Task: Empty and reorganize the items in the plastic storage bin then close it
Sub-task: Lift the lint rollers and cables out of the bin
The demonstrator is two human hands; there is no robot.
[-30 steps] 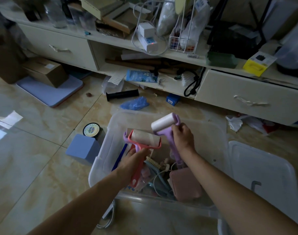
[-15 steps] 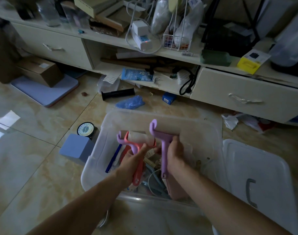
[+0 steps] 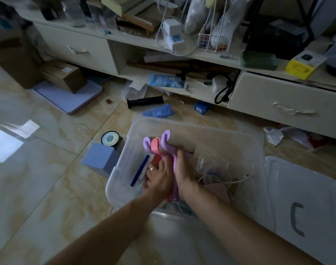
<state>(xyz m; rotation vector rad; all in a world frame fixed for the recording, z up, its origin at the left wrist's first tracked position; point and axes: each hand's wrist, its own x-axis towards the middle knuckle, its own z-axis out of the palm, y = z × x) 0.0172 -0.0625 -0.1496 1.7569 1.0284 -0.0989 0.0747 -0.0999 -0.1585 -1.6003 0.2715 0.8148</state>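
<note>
A clear plastic storage bin point(image 3: 245, 142) stands open on the tiled floor. Both my hands are inside it, pressed together around a bundle of lint rollers. My right hand point(image 3: 184, 169) grips the handle of a purple lint roller point(image 3: 168, 140). My left hand point(image 3: 159, 176) holds the handles of a pink lint roller point(image 3: 155, 145) and a second purple one point(image 3: 147, 145). Also in the bin lie a blue pen point(image 3: 140, 171), a small clear box point(image 3: 211, 164), white cables point(image 3: 237, 181) and a pink case point(image 3: 218, 190). The bin's lid point(image 3: 304, 188) lies flat to the right.
Left of the bin sit a blue block point(image 3: 101, 157) and a round dial scale point(image 3: 110, 138). A black tube point(image 3: 145, 101), a blue bag point(image 3: 159, 110) and a small blue box point(image 3: 201, 108) lie beyond it. A cluttered cabinet with drawers point(image 3: 278, 104) runs along the back.
Both hands have come together and lowered the rollers into the bin; the purple roller in my right hand now lies against the other two.
</note>
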